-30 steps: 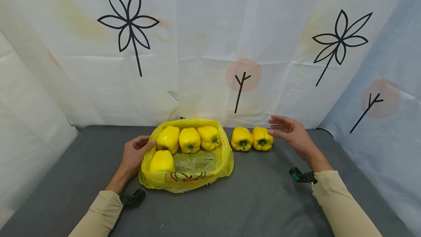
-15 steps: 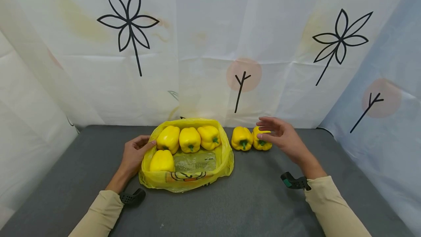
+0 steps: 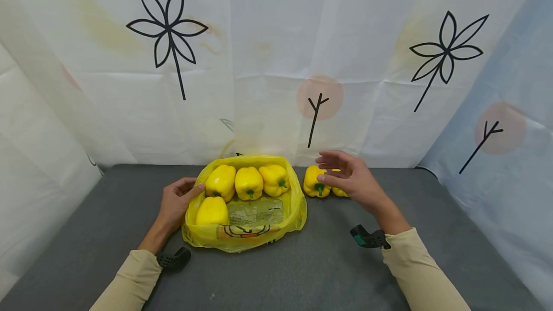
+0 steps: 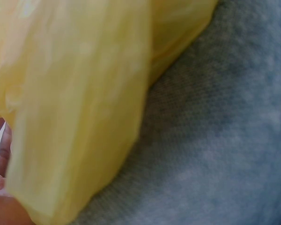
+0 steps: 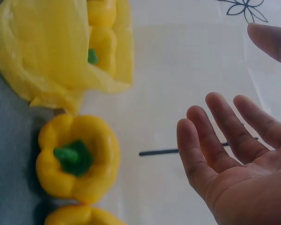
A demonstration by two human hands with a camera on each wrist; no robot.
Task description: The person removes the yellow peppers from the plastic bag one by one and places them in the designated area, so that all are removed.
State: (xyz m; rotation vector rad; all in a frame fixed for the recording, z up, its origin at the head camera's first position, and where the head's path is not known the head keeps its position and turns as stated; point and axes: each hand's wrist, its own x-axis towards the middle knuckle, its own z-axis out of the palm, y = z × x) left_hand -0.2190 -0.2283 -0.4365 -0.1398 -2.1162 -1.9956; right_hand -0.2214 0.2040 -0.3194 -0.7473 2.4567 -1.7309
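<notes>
A yellow plastic bag (image 3: 203, 236) stands with its mouth spread wide. Inside it lie several yellow bell peppers (image 3: 248, 181), three along the back and one at the front left. At the bag's left rim, my left hand (image 3: 174, 205) pinches the plastic with the thumb over the edge; the bag hides most of its fingers in the left wrist view. Two more peppers sit right of the bag, a nearer-to-bag pepper (image 3: 310, 180) and a partly covered pepper (image 3: 340, 192). Above these two hovers my right hand (image 3: 356, 181), fingers spread and relaxed, holding nothing.
Under everything is a dark grey table (image 3: 259, 282). Behind it hangs a pale curtain (image 3: 259, 61) printed with flowers and trees, and a bluish sheet (image 3: 510, 196) closes off the right side. Each wrist wears a black strap (image 3: 367, 237).
My right hand has moved left over the two loose peppers, from beside the right one until it covers much of it. The left hand and the bag stay where they were.
</notes>
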